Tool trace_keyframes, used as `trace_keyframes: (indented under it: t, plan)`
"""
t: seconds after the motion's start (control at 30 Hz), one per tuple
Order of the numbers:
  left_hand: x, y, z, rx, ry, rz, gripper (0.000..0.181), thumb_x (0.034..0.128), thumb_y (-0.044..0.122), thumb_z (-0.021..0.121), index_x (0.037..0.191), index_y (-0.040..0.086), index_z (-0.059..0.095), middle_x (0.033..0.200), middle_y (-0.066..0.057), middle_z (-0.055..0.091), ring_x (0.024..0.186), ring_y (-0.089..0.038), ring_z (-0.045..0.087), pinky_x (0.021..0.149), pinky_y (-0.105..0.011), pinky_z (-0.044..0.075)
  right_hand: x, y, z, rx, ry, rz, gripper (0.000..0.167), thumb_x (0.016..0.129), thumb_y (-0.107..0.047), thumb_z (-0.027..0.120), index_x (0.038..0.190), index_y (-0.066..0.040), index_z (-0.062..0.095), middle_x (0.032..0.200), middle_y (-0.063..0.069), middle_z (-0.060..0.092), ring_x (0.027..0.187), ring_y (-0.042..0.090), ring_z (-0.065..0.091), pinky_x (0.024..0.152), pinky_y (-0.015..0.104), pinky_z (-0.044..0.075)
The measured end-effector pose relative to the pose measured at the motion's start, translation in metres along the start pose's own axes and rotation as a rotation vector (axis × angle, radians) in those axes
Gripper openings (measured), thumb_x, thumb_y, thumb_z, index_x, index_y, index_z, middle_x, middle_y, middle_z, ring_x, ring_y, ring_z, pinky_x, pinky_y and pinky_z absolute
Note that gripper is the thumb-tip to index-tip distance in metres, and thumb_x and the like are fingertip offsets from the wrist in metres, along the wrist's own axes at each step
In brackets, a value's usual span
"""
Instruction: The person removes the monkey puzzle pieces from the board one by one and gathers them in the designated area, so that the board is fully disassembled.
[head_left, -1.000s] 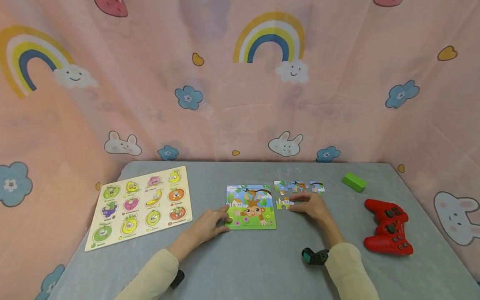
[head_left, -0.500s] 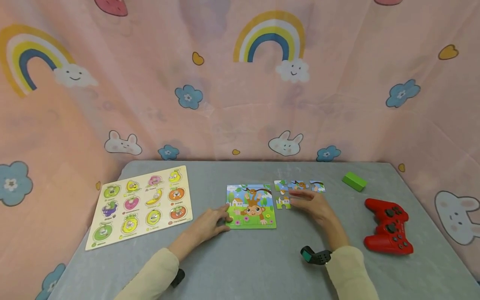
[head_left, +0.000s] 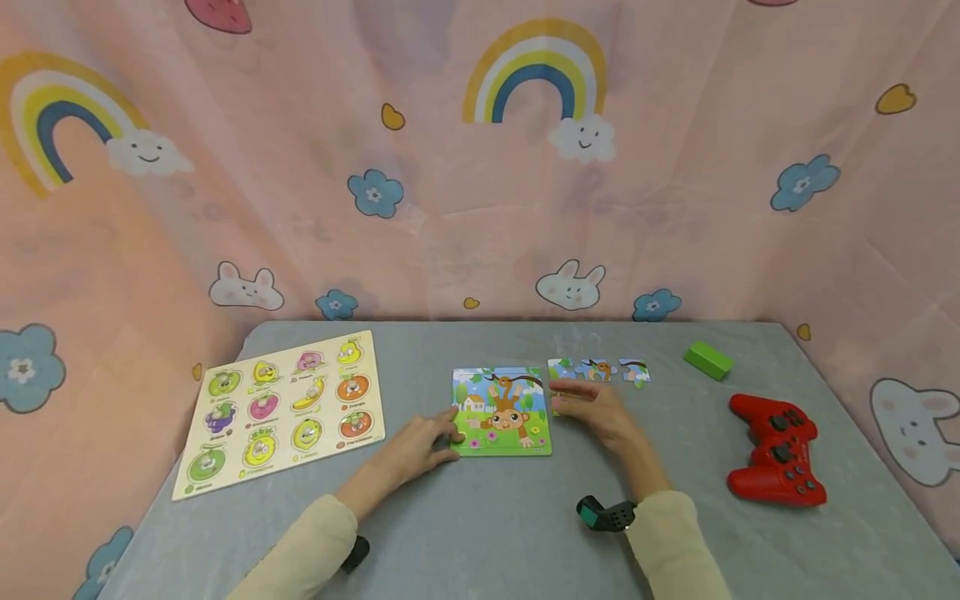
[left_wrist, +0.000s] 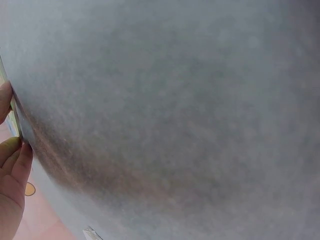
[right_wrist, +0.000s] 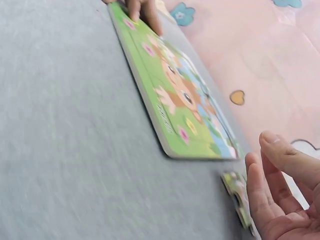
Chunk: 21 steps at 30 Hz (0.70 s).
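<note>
In the head view, a monkey jigsaw puzzle [head_left: 501,412] lies on the grey table. My left hand [head_left: 414,442] rests at its left edge, fingertips touching the board; the left wrist view catches only those fingers [left_wrist: 19,167] at the frame's side. Just right of the puzzle hovers my right hand [head_left: 600,414], fingers apart and nothing between them. Below it is a loose puzzle piece [right_wrist: 237,199], partly hidden from the head camera. Behind the hand, three more loose pieces lie in a row: a left one [head_left: 561,369], a middle one [head_left: 597,370] and a right one [head_left: 634,372].
A wooden fruit peg board [head_left: 283,425] lies on the left side of the table. To the right are a green block [head_left: 708,361] and a red game controller [head_left: 777,451]. A pink patterned curtain [head_left: 450,242] hangs behind the table.
My right hand has lifted from the loose house piece and shifted left toward the puzzle, now covering most of that piece from the head camera. My left hand has stayed at the puzzle's edge.
</note>
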<state>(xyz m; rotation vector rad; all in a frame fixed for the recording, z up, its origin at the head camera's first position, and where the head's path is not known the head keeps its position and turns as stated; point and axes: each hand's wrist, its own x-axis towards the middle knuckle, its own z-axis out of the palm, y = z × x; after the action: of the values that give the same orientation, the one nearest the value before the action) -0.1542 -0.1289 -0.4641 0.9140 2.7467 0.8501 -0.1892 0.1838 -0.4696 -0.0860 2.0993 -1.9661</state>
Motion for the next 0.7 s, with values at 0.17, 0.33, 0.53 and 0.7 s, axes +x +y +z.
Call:
trace_keyframes:
  t: [0.17,0.33,0.53,0.7]
  plan:
    - [0.0,-0.001,0.001,0.005,-0.003,-0.005,0.019,0.0857,0.018,0.073,0.101,0.007,0.072,0.14,-0.023,0.045,0.123,-0.036,0.051,0.098,-0.043,0.046,0.006,0.001,0.014,0.021,-0.036,-0.023,0.045,0.086,0.003,0.067,0.128,0.013,0.052,0.129,0.028,0.055,0.104,0.01,0.062,0.084,0.02,0.051]
    - [0.001,-0.001,0.001,0.009,-0.006,-0.01,0.02,0.0857,0.018,0.073,0.102,0.007,0.072,0.141,-0.022,0.045,0.123,-0.036,0.051,0.099,-0.043,0.045,0.01,0.001,0.025,0.038,-0.064,-0.043,0.044,0.086,0.008,0.065,0.127,0.016,0.05,0.13,0.032,0.052,0.106,0.022,0.064,0.085,0.023,0.052]
    - [0.001,-0.001,0.001,0.01,-0.006,-0.012,0.02,0.0852,0.018,0.073,0.102,0.007,0.072,0.141,-0.022,0.045,0.123,-0.036,0.051,0.098,-0.044,0.045,0.015,0.0,0.034,0.002,-0.104,-0.07,0.042,0.086,0.009,0.064,0.126,0.016,0.052,0.128,0.033,0.053,0.111,0.034,0.061,0.085,0.027,0.053]
    - [0.0,-0.001,0.001,0.014,-0.006,-0.017,0.021,0.0854,0.018,0.073,0.103,0.007,0.072,0.14,-0.021,0.046,0.123,-0.036,0.051,0.098,-0.044,0.046,0.02,0.0,0.04,-0.091,-0.088,-0.09,0.041,0.085,0.005,0.067,0.123,0.012,0.057,0.121,0.029,0.06,0.111,0.039,0.059,0.082,0.029,0.055]
